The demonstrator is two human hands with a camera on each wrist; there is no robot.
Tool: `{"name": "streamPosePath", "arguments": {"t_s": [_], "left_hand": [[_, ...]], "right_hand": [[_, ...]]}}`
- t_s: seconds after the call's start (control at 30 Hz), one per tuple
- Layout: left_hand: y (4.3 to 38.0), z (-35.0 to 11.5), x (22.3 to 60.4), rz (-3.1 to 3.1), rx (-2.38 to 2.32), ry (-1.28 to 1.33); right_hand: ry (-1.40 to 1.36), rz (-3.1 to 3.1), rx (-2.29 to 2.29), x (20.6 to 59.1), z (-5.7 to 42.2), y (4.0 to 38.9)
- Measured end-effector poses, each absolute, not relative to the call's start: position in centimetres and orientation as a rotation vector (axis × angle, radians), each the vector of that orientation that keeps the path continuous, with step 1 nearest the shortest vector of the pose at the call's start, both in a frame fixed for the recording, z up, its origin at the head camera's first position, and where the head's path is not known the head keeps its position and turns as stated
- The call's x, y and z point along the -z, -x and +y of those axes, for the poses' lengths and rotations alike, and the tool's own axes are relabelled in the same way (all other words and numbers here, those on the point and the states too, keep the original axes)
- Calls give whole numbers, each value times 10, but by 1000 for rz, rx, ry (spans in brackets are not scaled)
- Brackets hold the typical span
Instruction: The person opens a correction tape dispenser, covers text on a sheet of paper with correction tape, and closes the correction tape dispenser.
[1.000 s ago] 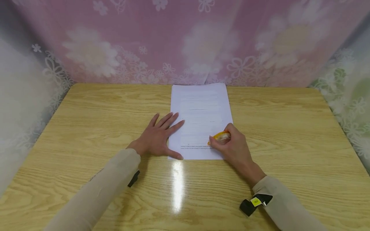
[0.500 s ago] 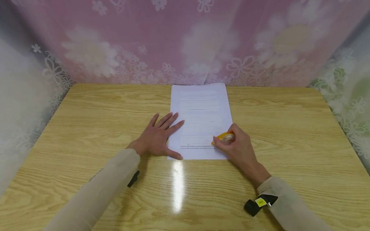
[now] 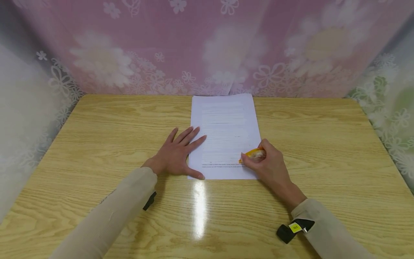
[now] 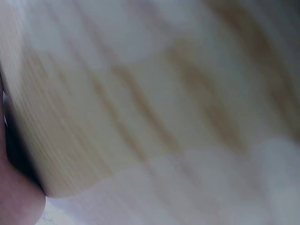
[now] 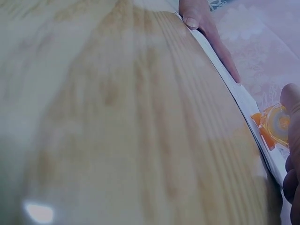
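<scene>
White paper sheets (image 3: 223,144) lie stacked on the table, the top one covered in pale lines, with two dark printed lines near its bottom edge. My left hand (image 3: 178,153) rests with spread fingers across the stack's left side. In my right hand (image 3: 271,163) I pinch an orange correction tape dispenser (image 3: 255,155) whose clear body shows a reel inside. Its tip meets the paper just above the printed lines, toward the right. The right wrist view shows the correction tape (image 5: 276,124) low over the sheet. Only a bit of the left hand (image 4: 21,197) enters the left wrist view.
A wood-grain table (image 3: 113,118) surrounds the paper on both sides and in front. Behind it hangs a pink flowered curtain (image 3: 181,46), close to the stack's top edge. A bright light reflection lies on the tabletop below the paper.
My right hand has slid a little to the right with the correction tape, uncovering more of the dark printed lines. My left hand has stayed in place.
</scene>
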State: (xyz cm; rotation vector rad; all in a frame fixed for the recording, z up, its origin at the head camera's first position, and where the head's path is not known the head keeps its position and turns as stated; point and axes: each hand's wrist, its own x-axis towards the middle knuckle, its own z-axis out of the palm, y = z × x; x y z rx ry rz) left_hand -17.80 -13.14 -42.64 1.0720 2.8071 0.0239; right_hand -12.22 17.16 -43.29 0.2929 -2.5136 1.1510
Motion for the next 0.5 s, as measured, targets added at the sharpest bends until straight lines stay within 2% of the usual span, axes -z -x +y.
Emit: {"name": "streamPosePath", "arguments": {"t_s": [0.5], "left_hand": [[178,-132,428,2819,-26,-1086]], "right_hand": [[-256,-2521,-1145,434,180,122]]}}
